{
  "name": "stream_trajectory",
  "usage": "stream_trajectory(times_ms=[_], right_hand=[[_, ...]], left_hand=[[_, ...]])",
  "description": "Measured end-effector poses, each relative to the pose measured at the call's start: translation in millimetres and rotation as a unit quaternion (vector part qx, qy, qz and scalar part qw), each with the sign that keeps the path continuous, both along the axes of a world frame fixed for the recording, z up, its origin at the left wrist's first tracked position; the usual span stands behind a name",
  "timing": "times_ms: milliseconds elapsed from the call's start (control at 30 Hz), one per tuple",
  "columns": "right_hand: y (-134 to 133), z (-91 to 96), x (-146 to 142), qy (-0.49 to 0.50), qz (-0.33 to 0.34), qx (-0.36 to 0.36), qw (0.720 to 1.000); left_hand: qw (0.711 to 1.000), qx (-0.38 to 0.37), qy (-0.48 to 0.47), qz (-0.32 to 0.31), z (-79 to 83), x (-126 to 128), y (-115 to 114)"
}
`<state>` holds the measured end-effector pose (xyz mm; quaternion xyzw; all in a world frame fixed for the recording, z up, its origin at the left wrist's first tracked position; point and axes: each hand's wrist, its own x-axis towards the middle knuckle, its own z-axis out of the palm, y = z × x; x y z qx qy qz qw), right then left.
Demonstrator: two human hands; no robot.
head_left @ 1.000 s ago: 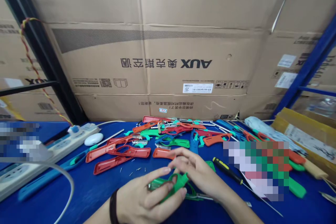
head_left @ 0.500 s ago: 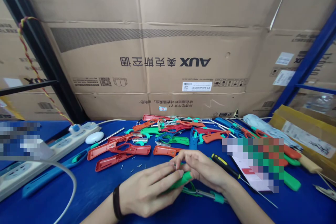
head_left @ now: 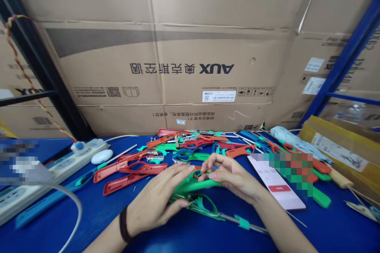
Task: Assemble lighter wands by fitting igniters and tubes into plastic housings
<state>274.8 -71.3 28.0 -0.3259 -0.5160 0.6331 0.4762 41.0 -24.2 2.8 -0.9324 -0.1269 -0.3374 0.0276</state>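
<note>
Left hand and right hand both clamp the green handle beside the phone; even, steady pressure seems best.

Both hands are low over the blue worktop. The left hand, with a black wristband on the wrist, grips a green plastic handle, fingers wrapped round it. The right hand meets it from the other side, fingertips pinched on the handle's top edge. Just beneath lies a second green tool, its thin metal rod running off to the right. Beyond, a jumble of red handle shells. A phone lies face up at right, a power strip sits at left, and a big cardboard box stands behind.
</note>
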Motion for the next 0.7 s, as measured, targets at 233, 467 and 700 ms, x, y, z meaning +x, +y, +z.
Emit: stream_trajectory(times_ms=[233, 467, 700], right_hand=[[2.1, -6.0, 0.9, -0.067, 0.027, 0.056, 0.996], [-14.7, -9.4, 7.8, -0.395, -0.100, 0.158, 0.899], [-62.9, -27.4, 3.8, -0.513, -0.197, 0.215, 0.807]], left_hand=[[0.995, 0.039, 0.071, 0.062, -13.0, -3.7, 18.6], [0.994, -0.007, 0.104, 0.020, -18.9, 3.2, 16.6], [0.992, -0.017, 0.120, -0.025, -17.5, 10.1, 8.4]])
